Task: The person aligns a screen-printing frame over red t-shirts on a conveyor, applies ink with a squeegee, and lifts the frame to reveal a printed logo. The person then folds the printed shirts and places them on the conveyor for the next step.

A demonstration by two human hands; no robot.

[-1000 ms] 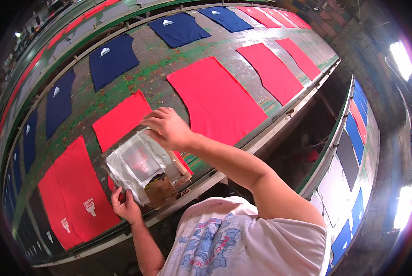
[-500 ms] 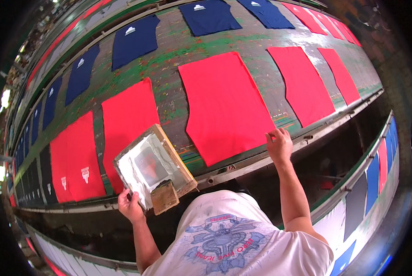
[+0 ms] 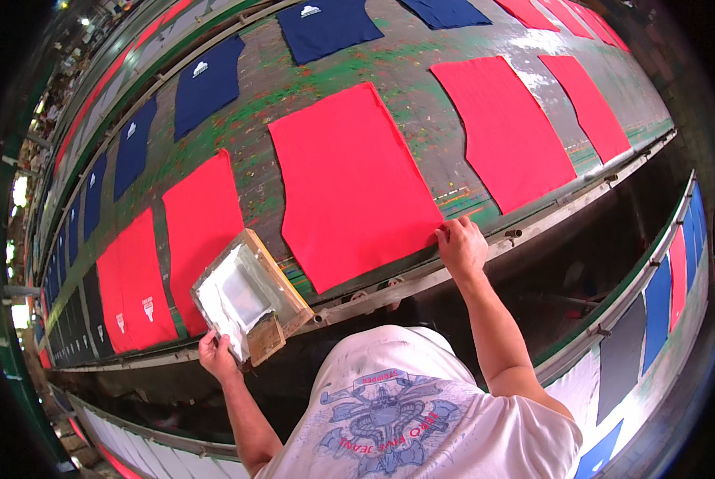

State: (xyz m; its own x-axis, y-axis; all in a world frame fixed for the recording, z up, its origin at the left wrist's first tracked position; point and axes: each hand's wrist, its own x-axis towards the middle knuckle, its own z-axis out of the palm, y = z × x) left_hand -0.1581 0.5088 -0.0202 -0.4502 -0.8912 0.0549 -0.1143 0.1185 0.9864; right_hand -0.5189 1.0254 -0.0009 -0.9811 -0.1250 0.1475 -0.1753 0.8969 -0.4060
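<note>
My left hand [image 3: 218, 358] grips the lower-left edge of a wooden-framed printing screen [image 3: 292, 297] with a pale mesh and taped border, held over the near left edge of a red fabric panel [image 3: 198, 207]. My right hand [image 3: 465, 249] is at the near right corner of the large red panel [image 3: 349, 184], fingers closed on that corner. To its right lies another red panel [image 3: 501, 136]. At the left, red panels with small white prints [image 3: 134, 279] lie flat on the paint-stained table.
Dark blue printed panels [image 3: 325, 36] line the table's far side. The long metal rail [image 3: 493, 247] edges the near side. Lower tables with white, grey, blue and red panels [image 3: 653, 319] run at the right and lower left, past a dark gap. More racks show at the far left.
My right hand has left the screen and moved right to the large red panel's corner. My left hand still holds the screen, now showing left of that panel. The view has shifted.
</note>
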